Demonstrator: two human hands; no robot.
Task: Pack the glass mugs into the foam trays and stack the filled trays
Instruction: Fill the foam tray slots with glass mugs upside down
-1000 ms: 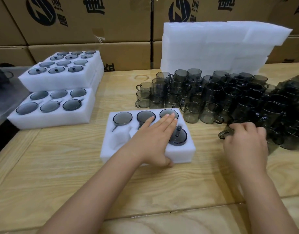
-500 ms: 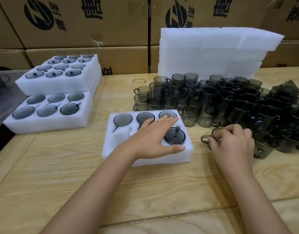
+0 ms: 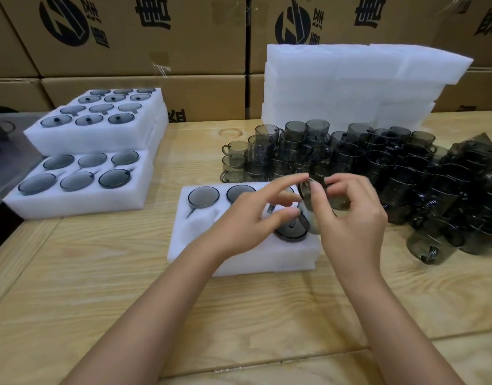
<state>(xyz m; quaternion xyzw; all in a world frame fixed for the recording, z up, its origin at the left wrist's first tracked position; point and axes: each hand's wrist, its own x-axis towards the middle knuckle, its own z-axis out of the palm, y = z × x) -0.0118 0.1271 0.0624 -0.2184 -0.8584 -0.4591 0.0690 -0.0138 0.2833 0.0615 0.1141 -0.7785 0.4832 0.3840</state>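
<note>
A white foam tray [image 3: 239, 254] lies in front of me on the wooden table. Its back row holds dark glass mugs [image 3: 203, 197], and one more mug [image 3: 290, 234] sits in its front right pocket. The other front pockets are empty. Above the tray's right end, my right hand [image 3: 356, 226] grips a tilted glass mug [image 3: 322, 202]. My left hand [image 3: 245, 218] meets it there, index fingertip on the rim and thumb at the base. Part of the back row is hidden behind my hands.
Many loose dark mugs [image 3: 392, 168] crowd the table to the right. Filled trays [image 3: 81, 184] lie at the left, with a stack [image 3: 100, 126] behind them. Blank foam trays [image 3: 350, 87] are piled at the back before cardboard cartons [image 3: 145, 37].
My right hand took a mug from the loose group and carried it left and up over the tray. My left hand lifted off the tray to meet the mug.
</note>
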